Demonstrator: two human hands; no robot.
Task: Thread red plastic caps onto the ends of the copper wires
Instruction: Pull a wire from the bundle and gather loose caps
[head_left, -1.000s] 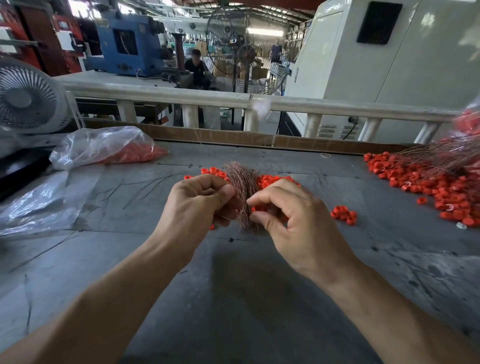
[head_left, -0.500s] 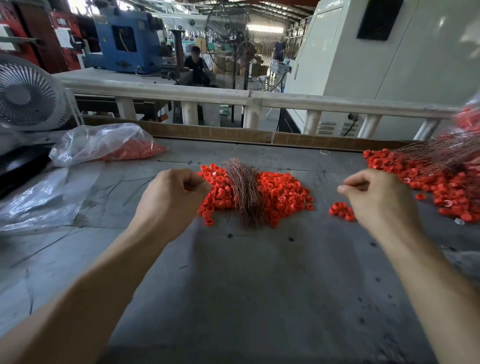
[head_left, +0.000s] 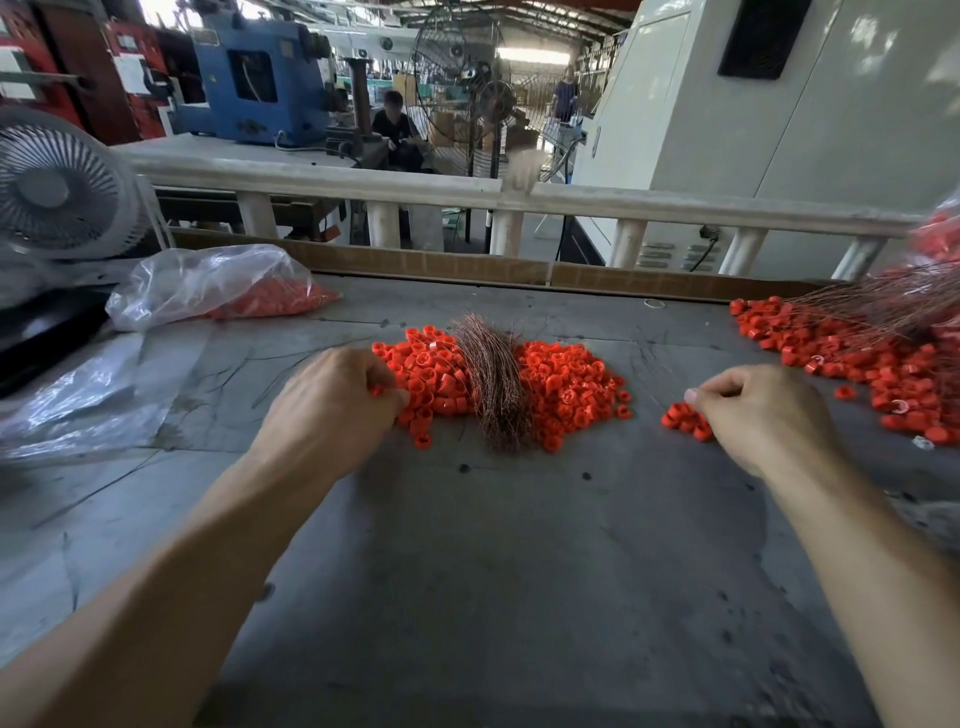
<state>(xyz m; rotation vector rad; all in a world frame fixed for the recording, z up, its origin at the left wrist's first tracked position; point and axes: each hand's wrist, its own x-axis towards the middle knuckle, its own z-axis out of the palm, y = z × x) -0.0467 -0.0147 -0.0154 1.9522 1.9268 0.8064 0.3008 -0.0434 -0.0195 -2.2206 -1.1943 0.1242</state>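
Grey worktable (head_left: 467, 571), red caps (head_left: 566, 384), copper wires (head_left: 493, 384); both hands' fingers curled, contents unclear

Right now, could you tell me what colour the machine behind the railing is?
Blue, in the head view.

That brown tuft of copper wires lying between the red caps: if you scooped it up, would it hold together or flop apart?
The copper wire bundle would probably flop and splay: its strands are hair-thin and already fan out at the far end. It looks light for its bulk. Nothing visibly ties it, so strands would likely slip loose and snag the red caps beside it.
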